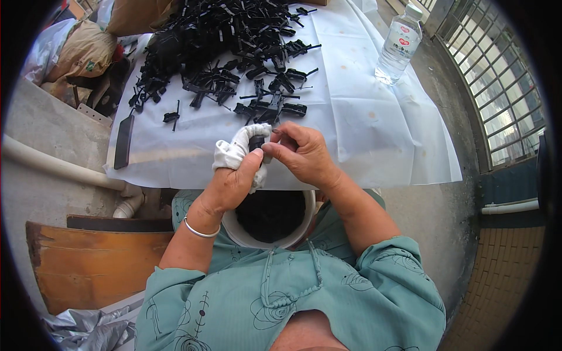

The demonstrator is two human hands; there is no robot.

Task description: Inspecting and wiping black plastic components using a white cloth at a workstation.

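Note:
A small black plastic part (256, 142) sits in my left hand (239, 171), which is closed around it. White cloth (229, 153), perhaps a glove, covers the fingers of that hand, while the thumb is bare. From the right, my right hand (301, 151) comes up to the same part with thumb and forefinger pinched close together. What those fingertips grip, if anything, is too small to make out. Just beyond both hands, several black plastic pieces with thin stems (272, 108) lie on the sheet-covered table (363, 140).
A large heap of black parts (205, 35) covers the table's far left. Below my hands, a white bucket (230, 227) holds dark contents. A clear water bottle (399, 45) stands far right, and a flat black strip (123, 140) lies at the left edge. Sacks (88, 50) sit beyond.

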